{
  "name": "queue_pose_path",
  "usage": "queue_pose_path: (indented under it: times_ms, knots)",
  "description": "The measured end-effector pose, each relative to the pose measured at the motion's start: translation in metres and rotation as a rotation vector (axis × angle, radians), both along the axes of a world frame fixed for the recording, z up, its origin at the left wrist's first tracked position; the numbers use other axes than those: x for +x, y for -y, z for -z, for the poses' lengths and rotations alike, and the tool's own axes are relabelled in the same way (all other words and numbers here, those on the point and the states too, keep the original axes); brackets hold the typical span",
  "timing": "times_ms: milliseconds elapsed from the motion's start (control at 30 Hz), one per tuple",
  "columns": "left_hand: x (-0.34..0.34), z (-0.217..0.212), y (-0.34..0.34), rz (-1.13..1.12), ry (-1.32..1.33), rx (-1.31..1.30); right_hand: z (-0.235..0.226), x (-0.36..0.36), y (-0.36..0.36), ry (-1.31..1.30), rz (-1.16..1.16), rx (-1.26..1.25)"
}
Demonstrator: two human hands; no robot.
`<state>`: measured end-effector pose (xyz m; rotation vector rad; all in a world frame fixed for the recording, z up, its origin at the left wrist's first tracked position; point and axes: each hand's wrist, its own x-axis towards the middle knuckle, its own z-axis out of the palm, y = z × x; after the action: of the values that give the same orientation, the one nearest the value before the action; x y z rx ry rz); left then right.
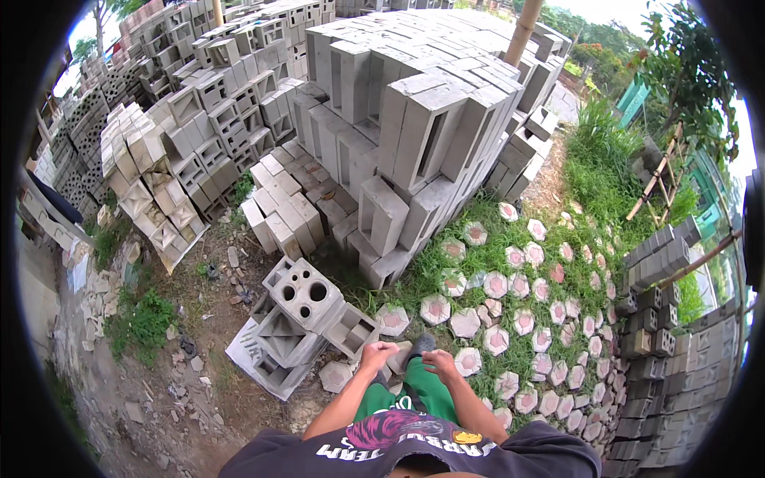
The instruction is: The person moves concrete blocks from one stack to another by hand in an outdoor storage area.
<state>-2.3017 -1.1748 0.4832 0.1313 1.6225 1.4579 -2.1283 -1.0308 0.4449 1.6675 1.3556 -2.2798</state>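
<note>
In front of my green trousers, both hands hang in the air, apart from each other. My left hand (379, 354) is closed, its fingers drawn together, with nothing visible in it. Loosely curled, with fingers a little apart, my right hand (441, 365) holds nothing that I can see. Nearest to the left hand is a hollow grey concrete block (354, 329). It lies beside a vent block with round holes (305, 292), which rests on other patterned blocks (280, 341) over a pale sheet (253, 368). One dark shoe (422, 344) shows between my hands.
A tall stack of grey concrete blocks (422, 103) stands ahead, with a bamboo pole (523, 32) rising from it. More vent blocks (231, 111) are piled to the left. Hexagonal pavers (496, 341) dot the grass on the right, before another block stack (657, 350). Rubble (179, 382) litters the left ground.
</note>
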Motion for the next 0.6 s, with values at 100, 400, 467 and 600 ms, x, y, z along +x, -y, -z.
queue_pose_path:
  times_ms: [100, 400, 467, 600]
  knots:
    - [0.016, -0.005, -0.021, 0.141, -0.021, -0.005, -0.032, 0.008, 0.034, 0.020, -0.022, 0.089]
    - [0.066, -0.057, -0.080, 0.404, 0.136, -0.027, -0.120, 0.074, 0.022, 0.144, -0.096, 0.658]
    - [0.081, -0.070, -0.092, 0.479, 0.140, 0.007, -0.133, 0.091, 0.021, 0.138, 0.045, 0.607]
    - [0.115, -0.111, -0.121, 0.585, 0.272, 0.026, -0.118, 0.125, 0.016, 0.157, 0.243, 0.564]
